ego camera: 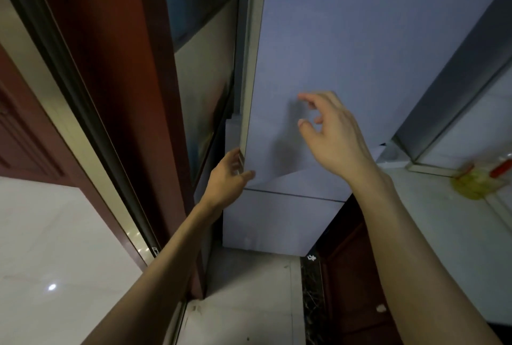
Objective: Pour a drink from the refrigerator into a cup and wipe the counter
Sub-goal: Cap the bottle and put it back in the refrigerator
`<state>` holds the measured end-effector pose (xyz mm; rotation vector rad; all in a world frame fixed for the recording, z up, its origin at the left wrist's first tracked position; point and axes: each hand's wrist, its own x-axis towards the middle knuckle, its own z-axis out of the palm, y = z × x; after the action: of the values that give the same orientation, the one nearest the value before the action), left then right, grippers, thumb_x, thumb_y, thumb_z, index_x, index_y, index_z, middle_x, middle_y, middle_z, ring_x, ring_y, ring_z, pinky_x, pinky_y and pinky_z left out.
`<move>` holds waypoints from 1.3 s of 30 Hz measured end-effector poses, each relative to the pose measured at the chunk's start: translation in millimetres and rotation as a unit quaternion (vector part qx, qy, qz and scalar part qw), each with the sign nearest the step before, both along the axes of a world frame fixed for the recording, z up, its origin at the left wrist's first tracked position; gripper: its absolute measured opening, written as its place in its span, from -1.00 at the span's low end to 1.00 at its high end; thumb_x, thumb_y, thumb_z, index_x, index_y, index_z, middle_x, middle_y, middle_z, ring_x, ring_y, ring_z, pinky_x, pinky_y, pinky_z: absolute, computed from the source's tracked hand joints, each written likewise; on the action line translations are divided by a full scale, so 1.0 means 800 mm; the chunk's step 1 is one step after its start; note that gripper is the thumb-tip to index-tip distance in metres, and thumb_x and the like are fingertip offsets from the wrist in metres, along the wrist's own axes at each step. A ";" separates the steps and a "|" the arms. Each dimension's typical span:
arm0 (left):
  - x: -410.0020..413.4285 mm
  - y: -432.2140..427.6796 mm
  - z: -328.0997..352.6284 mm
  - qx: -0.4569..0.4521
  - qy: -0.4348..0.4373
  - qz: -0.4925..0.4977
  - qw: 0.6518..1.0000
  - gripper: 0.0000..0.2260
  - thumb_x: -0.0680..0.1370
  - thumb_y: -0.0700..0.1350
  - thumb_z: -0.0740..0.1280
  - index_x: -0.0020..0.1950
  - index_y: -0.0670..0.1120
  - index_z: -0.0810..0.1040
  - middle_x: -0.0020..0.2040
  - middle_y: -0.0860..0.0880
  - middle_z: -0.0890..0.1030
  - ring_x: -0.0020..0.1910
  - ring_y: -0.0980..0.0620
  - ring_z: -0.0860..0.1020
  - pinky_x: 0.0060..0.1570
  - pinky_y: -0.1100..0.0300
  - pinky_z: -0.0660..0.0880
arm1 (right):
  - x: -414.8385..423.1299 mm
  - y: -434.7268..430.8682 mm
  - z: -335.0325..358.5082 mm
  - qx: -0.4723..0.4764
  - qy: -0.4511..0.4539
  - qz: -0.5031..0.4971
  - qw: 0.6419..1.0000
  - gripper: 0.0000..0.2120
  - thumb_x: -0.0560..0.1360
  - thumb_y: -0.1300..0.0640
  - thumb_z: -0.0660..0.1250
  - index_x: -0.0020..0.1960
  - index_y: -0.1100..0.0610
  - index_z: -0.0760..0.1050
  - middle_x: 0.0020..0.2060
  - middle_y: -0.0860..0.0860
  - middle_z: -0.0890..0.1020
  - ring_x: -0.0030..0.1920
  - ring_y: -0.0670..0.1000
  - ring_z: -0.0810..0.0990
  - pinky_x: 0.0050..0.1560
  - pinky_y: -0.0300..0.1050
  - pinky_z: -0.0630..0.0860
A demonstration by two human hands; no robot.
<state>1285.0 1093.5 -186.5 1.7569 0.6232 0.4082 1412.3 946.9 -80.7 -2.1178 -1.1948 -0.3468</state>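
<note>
Your two bare forearms are reaching up from the bottom edge toward the tall pale blue-grey refrigerator (318, 53). You are hooking your left hand (227, 178) round the left edge of its upper door: the fingers are curling behind the metallic edge strip (249, 67) and are hidden there, while the thumb is lying on the door front, so the hand is clamped on that edge. You are holding your right hand (332, 134) up in front of the door face, to the right of the left fingers; its fingers are apart and loosely curled, gripping nothing, and whether the fingertips are touching the door cannot be told. Below both sets of fingers a dark seam is running across between the upper door and the lower door (277, 220). Well to the right of your right fingers a pale stone counter (429, 220) is lying, with a blurred yellow item (471, 186) and a red-capped item (501, 168) on it. Left of your left fingers a dark red wooden door frame (110, 67) is standing
</note>
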 end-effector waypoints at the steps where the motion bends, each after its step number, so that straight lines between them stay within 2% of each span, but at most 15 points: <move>1: 0.004 0.006 0.002 -0.002 -0.002 0.003 1.000 -0.49 0.57 -0.19 0.37 0.49 -0.06 0.33 0.21 0.09 0.47 0.21 0.09 0.44 0.18 0.18 0.37 | 0.006 0.009 0.005 0.004 -0.017 0.004 1.000 -0.57 0.49 0.15 0.23 0.35 0.15 0.43 0.28 0.03 0.46 0.21 0.03 0.51 0.22 0.00 0.48; 4: 0.022 0.028 0.008 -0.006 -0.004 0.023 1.000 -0.49 0.56 -0.23 0.37 0.49 -0.10 0.34 0.18 0.07 0.49 0.16 0.09 0.47 0.15 0.18 0.39 | 0.026 0.037 0.016 -0.022 -0.056 0.018 0.998 -0.52 0.50 0.19 0.24 0.42 0.16 0.37 0.41 0.01 0.38 0.37 0.03 0.39 0.35 -0.07 0.37; 8: 0.047 0.059 0.005 -0.030 -0.008 0.042 0.999 -0.48 0.54 -0.20 0.38 0.49 -0.04 0.36 0.34 -0.01 0.54 0.28 -0.03 0.53 0.24 0.06 0.49 | 0.059 0.061 0.010 -0.053 -0.109 0.037 0.992 -0.45 0.46 0.18 0.20 0.46 0.15 0.33 0.49 0.01 0.30 0.47 0.03 0.29 0.42 -0.09 0.28; 12: 0.077 0.087 0.001 -0.058 -0.012 0.056 0.997 -0.52 0.54 -0.24 0.36 0.46 -0.03 0.41 0.29 0.02 0.55 0.12 0.07 0.55 -0.05 0.29 0.49 | 0.099 0.086 0.001 -0.088 -0.157 0.069 0.981 -0.41 0.39 0.22 0.21 0.43 0.19 0.36 0.52 0.06 0.25 0.50 0.08 0.23 0.44 0.03 0.28; 13: 0.086 0.093 0.001 -0.060 -0.017 0.060 0.996 -0.54 0.53 -0.27 0.35 0.42 -0.02 0.45 0.26 0.02 0.57 0.10 0.06 0.57 -0.04 0.27 0.50 | 0.108 0.094 0.001 -0.088 -0.167 0.074 0.979 -0.41 0.37 0.24 0.22 0.42 0.19 0.37 0.52 0.07 0.26 0.50 0.08 0.24 0.43 0.04 0.29; 16: 0.112 0.111 0.003 -0.063 -0.021 0.089 0.994 -0.55 0.51 -0.35 0.33 0.39 -0.09 0.48 0.19 -0.01 0.59 0.18 -0.06 0.58 0.17 0.05 0.52 | 0.135 0.117 0.002 -0.080 -0.186 0.079 0.976 -0.39 0.34 0.30 0.28 0.41 0.17 0.40 0.50 0.04 0.30 0.48 0.07 0.27 0.38 -0.01 0.31; 20: 0.148 0.128 0.002 -0.076 -0.026 0.135 0.988 -0.52 0.50 -0.38 0.34 0.43 -0.19 0.45 0.29 -0.14 0.58 0.25 -0.16 0.56 0.32 -0.10 0.46 | 0.171 0.140 -0.001 -0.066 -0.215 0.093 0.970 -0.42 0.34 0.28 0.29 0.37 0.16 0.45 0.48 0.03 0.35 0.45 0.08 0.32 0.36 -0.01 0.33; 24: 0.174 0.134 0.009 -0.068 -0.034 0.154 0.985 -0.55 0.52 -0.43 0.26 0.41 -0.20 0.45 0.25 -0.11 0.57 0.24 -0.13 0.55 0.33 -0.10 0.44 | 0.200 0.163 -0.010 -0.063 -0.228 0.113 0.965 -0.45 0.35 0.24 0.25 0.36 0.19 0.47 0.48 0.08 0.33 0.45 0.12 0.32 0.39 0.00 0.23; 27: 0.186 0.139 0.008 -0.063 -0.015 0.141 0.988 -0.60 0.57 -0.35 0.27 0.41 -0.19 0.46 0.31 -0.12 0.57 0.26 -0.16 0.55 0.33 -0.09 0.46 | 0.223 0.179 -0.018 -0.057 -0.228 0.118 0.965 -0.47 0.37 0.24 0.24 0.35 0.21 0.47 0.46 0.11 0.36 0.46 0.12 0.31 0.41 -0.01 0.20; 31: 0.204 0.148 0.005 -0.066 -0.003 0.138 0.988 -0.52 0.57 -0.20 0.37 0.49 -0.12 0.39 0.40 -0.08 0.51 0.32 -0.08 0.52 0.31 0.03 0.48 | 0.247 0.194 -0.023 -0.041 -0.216 0.120 0.968 -0.51 0.36 0.29 0.24 0.30 0.24 0.51 0.43 0.12 0.41 0.46 0.11 0.33 0.40 -0.03 0.21; 34: 0.217 0.145 0.011 -0.086 0.002 0.162 0.983 -0.43 0.57 -0.24 0.37 0.54 -0.18 0.27 0.48 -0.12 0.37 0.44 -0.11 0.38 0.38 0.04 0.38 | 0.254 0.195 -0.023 -0.033 -0.227 0.127 0.965 -0.52 0.33 0.28 0.21 0.25 0.23 0.55 0.41 0.10 0.44 0.45 0.08 0.34 0.38 -0.05 0.22; 39: 0.228 0.140 0.008 -0.066 0.020 0.152 0.986 -0.42 0.55 -0.22 0.39 0.54 -0.14 0.29 0.45 -0.13 0.39 0.39 -0.10 0.41 0.37 0.00 0.40 | 0.257 0.188 -0.023 -0.031 -0.211 0.139 0.967 -0.52 0.35 0.26 0.22 0.25 0.22 0.54 0.39 0.11 0.46 0.44 0.09 0.35 0.37 -0.05 0.22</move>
<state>1467.3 1205.7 -180.3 1.5509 0.9330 0.5296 1617.6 1097.6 -98.9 -1.9449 -1.7438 -0.6607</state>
